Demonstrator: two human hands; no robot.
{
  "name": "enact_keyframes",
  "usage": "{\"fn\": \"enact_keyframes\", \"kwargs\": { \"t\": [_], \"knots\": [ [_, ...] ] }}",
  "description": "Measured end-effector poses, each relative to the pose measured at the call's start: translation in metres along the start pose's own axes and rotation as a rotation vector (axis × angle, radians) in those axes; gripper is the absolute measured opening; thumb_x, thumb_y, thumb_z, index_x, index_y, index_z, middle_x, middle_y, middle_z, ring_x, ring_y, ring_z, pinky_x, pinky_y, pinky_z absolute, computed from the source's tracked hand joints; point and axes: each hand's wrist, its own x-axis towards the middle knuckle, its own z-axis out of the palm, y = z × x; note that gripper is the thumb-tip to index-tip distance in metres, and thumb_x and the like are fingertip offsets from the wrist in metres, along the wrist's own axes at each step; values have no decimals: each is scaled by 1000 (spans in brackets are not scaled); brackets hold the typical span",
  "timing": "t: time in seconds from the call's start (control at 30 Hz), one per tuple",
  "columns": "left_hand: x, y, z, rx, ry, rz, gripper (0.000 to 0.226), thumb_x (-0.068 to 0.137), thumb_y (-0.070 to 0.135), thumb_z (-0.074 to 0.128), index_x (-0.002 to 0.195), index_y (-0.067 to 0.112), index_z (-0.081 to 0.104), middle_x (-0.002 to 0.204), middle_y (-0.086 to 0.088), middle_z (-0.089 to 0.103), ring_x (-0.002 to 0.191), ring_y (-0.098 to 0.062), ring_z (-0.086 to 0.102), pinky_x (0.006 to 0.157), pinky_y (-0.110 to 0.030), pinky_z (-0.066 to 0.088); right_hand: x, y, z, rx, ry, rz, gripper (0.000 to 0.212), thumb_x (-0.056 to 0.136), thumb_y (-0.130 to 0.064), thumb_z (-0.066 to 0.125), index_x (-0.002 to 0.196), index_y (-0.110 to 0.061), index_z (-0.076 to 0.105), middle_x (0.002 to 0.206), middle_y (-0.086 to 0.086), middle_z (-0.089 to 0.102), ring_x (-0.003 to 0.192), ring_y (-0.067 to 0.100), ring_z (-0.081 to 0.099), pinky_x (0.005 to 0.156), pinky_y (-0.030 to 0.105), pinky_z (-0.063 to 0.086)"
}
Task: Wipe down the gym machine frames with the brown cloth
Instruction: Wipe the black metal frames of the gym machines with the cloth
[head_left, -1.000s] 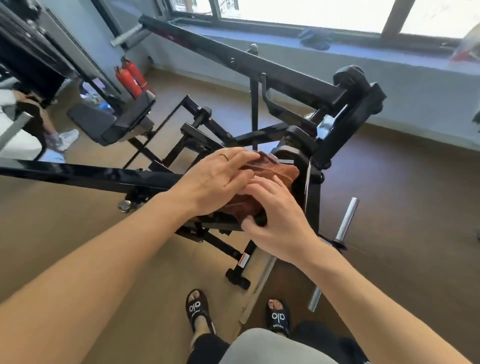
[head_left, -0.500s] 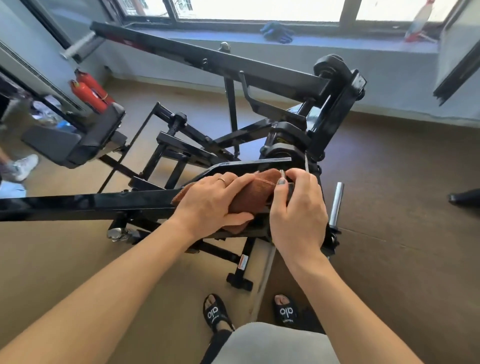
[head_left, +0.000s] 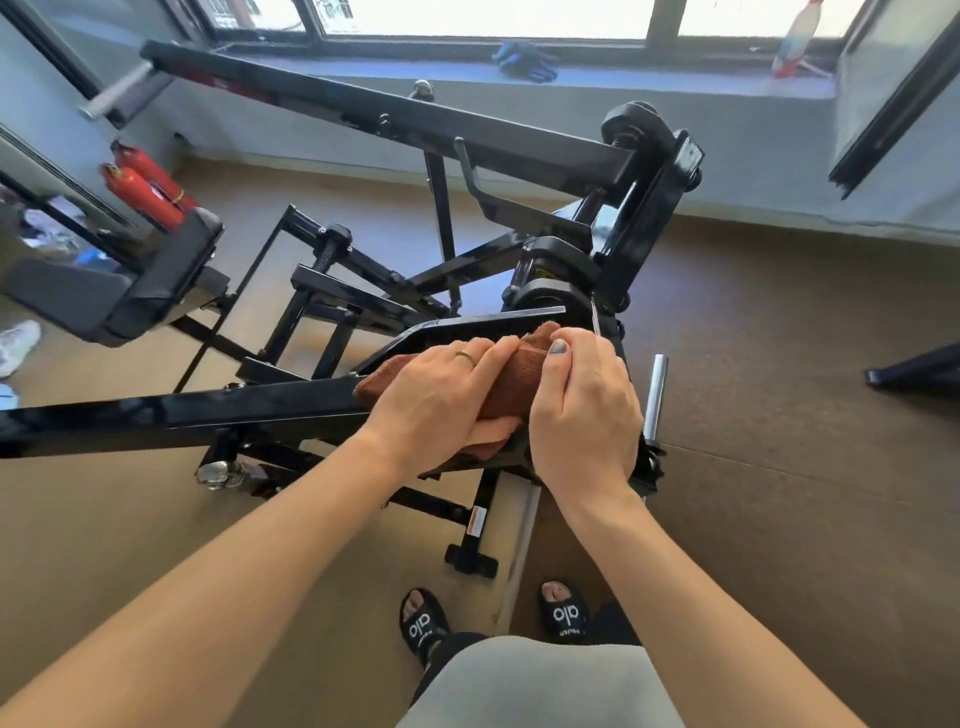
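Both hands hold a soft brown cloth (head_left: 519, 371) on the black metal bar of the gym machine frame (head_left: 208, 413). The left hand (head_left: 441, 397) wraps its fingers over the cloth, and its thumb curls under it. The right hand (head_left: 582, 410) grips the cloth's other end with bent fingers, right beside the left hand. Two red fire extinguishers (head_left: 145, 184) lean by the wall, far from the cloth.

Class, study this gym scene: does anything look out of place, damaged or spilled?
Nothing looks damaged or spilled. Slightly out of place: blue gloves and a spray bottle left on the window sill. Both hands hold the brown cloth on the black frame.
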Motion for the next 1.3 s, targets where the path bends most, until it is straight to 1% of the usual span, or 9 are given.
{"fn": "enact_keyframes", "kwargs": {
  "t": [0.17, 0.33, 0.5, 0.63, 0.77, 0.97, 1.07, 1.2, 1.3],
  "knots": [
    [-48, -57, -13, 34, -114, -21, 79, 87, 60, 58, 150, 18, 36, 145, -9, 52, 127, -30, 57, 105, -47, 47, 2, 4, -5, 43, -48, 4, 57, 96, -53, 15, 113, -23, 60, 104, -8, 62, 91, 7, 50, 76, 8, 29],
    [-39, -45, -13, 53, -75, -4, 74, 86, 56, 60, 144, 13, 41, 136, -14, 60, 119, -35, 62, 101, -46, 49, 0, -2, -1, -30, -24, -48, 50, 100, -47, 21, 109, -22, 64, 105, -6, 66, 92, 9, 52, 84, 21, 35],
    [-10, -12, 0, 78, -22, 36, 69, 93, 57, 50, 146, 15, 40, 139, -9, 59, 124, -31, 60, 106, -43, 46, 1, -1, -3, -63, -50, -40, 41, 104, -42, 25, 112, -23, 61, 106, -7, 64, 93, 8, 49, 87, 21, 29],
    [-39, -46, -12, 82, -91, 78, 69, 92, 55, 47, 146, 12, 41, 144, -12, 53, 126, -33, 58, 105, -39, 41, 0, 5, -5, 10, -82, -19, 47, 100, -46, 21, 112, -21, 60, 105, -5, 63, 93, 11, 52, 86, 24, 34],
    [-62, -78, -15, 120, -160, 78, 72, 89, 53, 46, 145, 8, 42, 144, -19, 51, 127, -39, 56, 101, -49, 49, -2, 4, -4, -23, -55, -29, 44, 102, -42, 26, 110, -19, 62, 105, -2, 66, 93, 12, 54, 88, 29, 44],
    [-27, -32, -6, 59, 17, 54, 64, 93, 55, 45, 140, 11, 48, 134, -13, 63, 118, -35, 64, 102, -45, 49, 0, -9, 1, -219, -102, -92, 48, 104, -43, 24, 115, -19, 64, 106, 2, 68, 97, 22, 60, 100, 43, 47],
    [-9, -17, 5, 64, 66, 104, 64, 95, 58, 42, 143, 15, 48, 137, -8, 62, 121, -31, 63, 103, -42, 48, 2, -13, 0, -218, -116, -61, 50, 103, -43, 21, 122, -18, 61, 112, 2, 68, 104, 23, 59, 110, 44, 35],
    [-29, -60, -7, 67, 86, 271, 55, 93, 45, 57, 136, 11, 56, 133, -11, 64, 117, -31, 66, 97, -39, 51, 3, -48, 12, -192, -26, -33, 58, 100, -48, 17, 128, -19, 59, 121, 1, 67, 114, 22, 58, 117, 47, 33],
    [-50, -103, -14, -8, 88, 369, 46, 92, 40, 56, 127, 11, 61, 127, -11, 67, 109, -31, 70, 89, -38, 56, 4, -67, 34, -168, -37, -12, 55, 102, -46, 21, 134, -19, 58, 129, 1, 65, 122, 22, 56, 118, 50, 34]
  ]
}}
